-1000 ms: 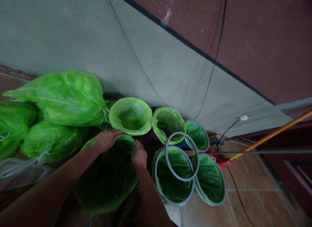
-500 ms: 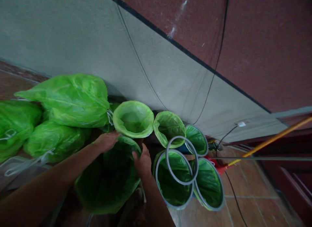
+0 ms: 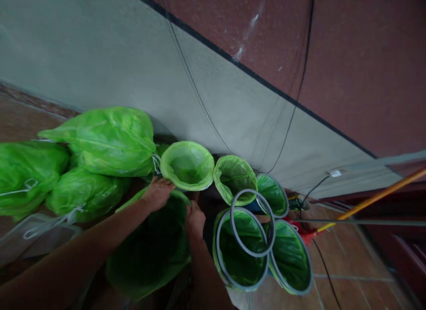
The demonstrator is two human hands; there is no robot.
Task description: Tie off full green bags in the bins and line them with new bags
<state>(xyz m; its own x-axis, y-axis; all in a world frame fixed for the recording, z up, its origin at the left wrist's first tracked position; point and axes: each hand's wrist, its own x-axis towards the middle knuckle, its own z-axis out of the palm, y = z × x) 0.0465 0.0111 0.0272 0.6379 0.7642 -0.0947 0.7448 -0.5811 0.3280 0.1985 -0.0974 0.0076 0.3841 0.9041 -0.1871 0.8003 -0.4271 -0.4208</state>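
Observation:
A bin lined with a green trash bag [image 3: 149, 261] stands tilted close in front of me, its inside dark. My left hand [image 3: 158, 194] lies over the far left of its rim, fingers bent onto the bag's edge, thumb hidden. On the right side of the same rim, my right hand [image 3: 195, 219] is closed on the bag's edge. Just beyond my hands sits another bin with a pale green liner [image 3: 188, 165]; a second lined bin [image 3: 235, 179] is to its right.
Several full green bags [image 3: 113, 141] lie at left against the grey wall [image 3: 83, 57]. Bins with grey rings [image 3: 242, 248] stand at right, a loose grey ring [image 3: 234, 221] resting on one. Beyond them are a yellow pole [image 3: 372, 201] and a black cable [image 3: 328, 274].
My right hand's fingers have closed onto the bag's rim, where they were spread before. My left hand still rests on the far left rim. The view has shifted slightly.

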